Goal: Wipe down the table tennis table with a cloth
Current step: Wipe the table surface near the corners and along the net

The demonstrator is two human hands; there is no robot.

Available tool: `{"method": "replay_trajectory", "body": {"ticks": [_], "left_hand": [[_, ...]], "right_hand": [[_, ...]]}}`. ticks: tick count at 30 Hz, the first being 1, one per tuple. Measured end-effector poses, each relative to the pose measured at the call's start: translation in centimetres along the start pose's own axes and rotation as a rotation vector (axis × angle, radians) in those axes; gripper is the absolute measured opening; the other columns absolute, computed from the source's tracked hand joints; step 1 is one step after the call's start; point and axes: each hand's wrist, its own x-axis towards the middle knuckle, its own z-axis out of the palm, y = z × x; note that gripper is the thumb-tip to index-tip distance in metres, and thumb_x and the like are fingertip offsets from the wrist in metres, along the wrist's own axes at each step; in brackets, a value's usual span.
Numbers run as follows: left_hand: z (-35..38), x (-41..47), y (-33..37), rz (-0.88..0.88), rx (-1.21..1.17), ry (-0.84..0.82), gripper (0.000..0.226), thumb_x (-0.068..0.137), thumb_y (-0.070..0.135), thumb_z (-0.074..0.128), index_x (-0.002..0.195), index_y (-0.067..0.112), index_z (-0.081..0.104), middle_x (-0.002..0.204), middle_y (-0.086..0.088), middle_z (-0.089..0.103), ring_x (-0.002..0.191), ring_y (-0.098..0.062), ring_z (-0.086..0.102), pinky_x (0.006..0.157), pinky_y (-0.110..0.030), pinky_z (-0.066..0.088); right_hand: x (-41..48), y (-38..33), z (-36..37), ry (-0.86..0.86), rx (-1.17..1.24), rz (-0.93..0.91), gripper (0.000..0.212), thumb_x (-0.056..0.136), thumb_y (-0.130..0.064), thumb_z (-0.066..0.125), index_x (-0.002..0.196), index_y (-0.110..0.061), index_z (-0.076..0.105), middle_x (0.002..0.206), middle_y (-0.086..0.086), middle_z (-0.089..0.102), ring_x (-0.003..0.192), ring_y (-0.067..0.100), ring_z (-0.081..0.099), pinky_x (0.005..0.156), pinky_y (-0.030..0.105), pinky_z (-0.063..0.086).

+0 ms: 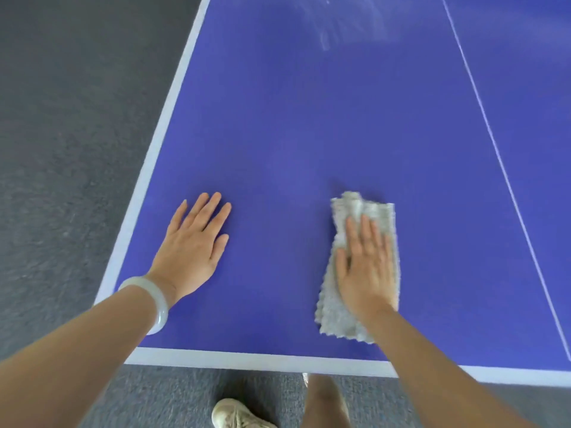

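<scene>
The blue table tennis table point(309, 118) with white edge lines fills most of the view. A grey, folded, fuzzy cloth point(380, 211) lies flat on it near the front edge. My right hand point(366, 267) presses on the cloth with straight fingers, palm down. My left hand point(194, 245) rests flat on the bare blue surface near the table's front left corner, fingers spread. A pale bangle point(154, 301) circles my left wrist.
The white centre line point(494, 143) runs away to the right. Faint streaks point(327, 35) show on the surface at the far end. Grey carpet point(77, 118) lies left of and below the table. My leg and a light shoe point(234, 415) stand below the front edge.
</scene>
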Motion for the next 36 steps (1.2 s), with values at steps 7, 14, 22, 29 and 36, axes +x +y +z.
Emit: {"method": "replay_trajectory", "body": {"ticks": [7, 14, 22, 29, 36], "left_hand": [[0.3, 1.0, -3.8, 0.126, 0.029, -0.040, 0.061, 0.101, 0.045, 0.022, 0.157, 0.021, 0.024, 0.165, -0.003, 0.018, 0.152, -0.023, 0.015, 0.123, -0.048, 0.012], [0.4, 1.1, -3.9, 0.134, -0.035, -0.044, 0.059, 0.101, 0.044, 0.030, 0.156, 0.023, 0.026, 0.164, -0.001, 0.021, 0.152, -0.021, 0.016, 0.122, -0.049, 0.016], [0.6, 1.1, -4.1, 0.164, -0.041, -0.053, 0.059, 0.102, 0.043, 0.032, 0.157, 0.022, 0.026, 0.164, -0.004, 0.021, 0.152, -0.023, 0.016, 0.119, -0.053, 0.022], [0.5, 1.1, -4.1, 0.175, -0.047, -0.110, 0.059, 0.102, 0.042, 0.031, 0.156, 0.019, 0.027, 0.164, -0.008, 0.021, 0.152, -0.027, 0.016, 0.119, -0.053, 0.018], [-1.3, 1.7, -5.7, 0.282, -0.253, -0.147, 0.056, 0.095, 0.028, 0.048, 0.149, 0.019, 0.043, 0.159, -0.008, 0.033, 0.147, -0.028, 0.030, 0.119, -0.048, 0.022]], "right_hand": [[0.4, -0.4, 0.0, 0.014, 0.010, 0.140, 0.066, 0.096, -0.047, 0.004, 0.159, -0.026, 0.000, 0.166, -0.004, -0.009, 0.152, 0.012, -0.012, 0.125, 0.040, -0.003], [0.7, -4.1, 0.6, 0.048, 0.062, 0.333, 0.069, 0.096, -0.046, 0.006, 0.159, -0.019, 0.005, 0.166, 0.002, -0.005, 0.153, 0.017, -0.009, 0.124, 0.041, -0.007], [5.6, -13.8, 0.9, 0.018, 0.043, 0.120, 0.065, 0.097, -0.043, 0.007, 0.159, -0.023, 0.000, 0.166, 0.002, -0.007, 0.153, 0.018, -0.013, 0.123, 0.041, -0.011], [5.6, -15.7, 1.3, 0.042, 0.060, 0.144, 0.060, 0.101, -0.039, 0.013, 0.159, -0.024, 0.010, 0.167, -0.004, -0.001, 0.153, 0.013, -0.009, 0.125, 0.040, -0.001], [-0.5, -23.6, 3.0, 0.102, 0.142, 0.569, 0.064, 0.096, -0.043, 0.006, 0.158, -0.026, 0.005, 0.166, -0.004, -0.001, 0.153, 0.012, -0.007, 0.125, 0.040, -0.001]]}}
